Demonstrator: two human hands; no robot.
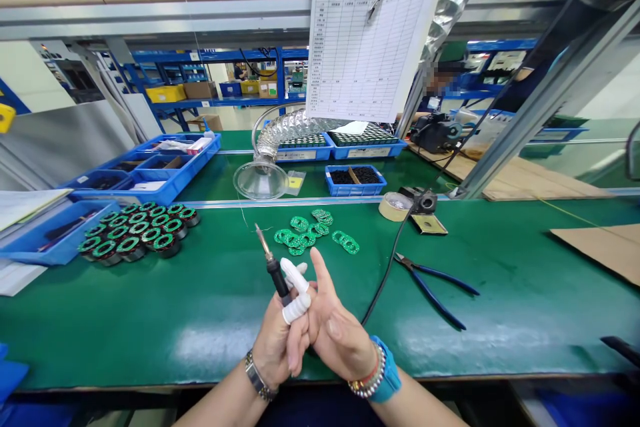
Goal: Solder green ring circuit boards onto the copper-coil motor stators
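My left hand (pixel 275 340), with a metal watch on its wrist, is closed around a soldering iron (pixel 276 273) whose tip points up and left. White finger cots (pixel 297 307) cover fingertips where the two hands meet. My right hand (pixel 343 337) is turned palm up against the left, index finger stretched out; some of its fingers are hidden. A blue band and bead bracelets circle that wrist. Just beyond the hands lie green ring-shaped circuit boards (pixel 300 237) in loose piles. A thin solder wire (pixel 243 213) hangs near the iron's tip.
Motor stators (pixel 131 247) with green tops stand grouped at left beside blue trays (pixel 173 177). A fume extractor funnel (pixel 260 180) hangs ahead. Blue-handled cutters (pixel 435 287), a tape roll (pixel 395 207) and a black cable (pixel 387 267) lie at right. A paper form (pixel 365 33) hangs above.
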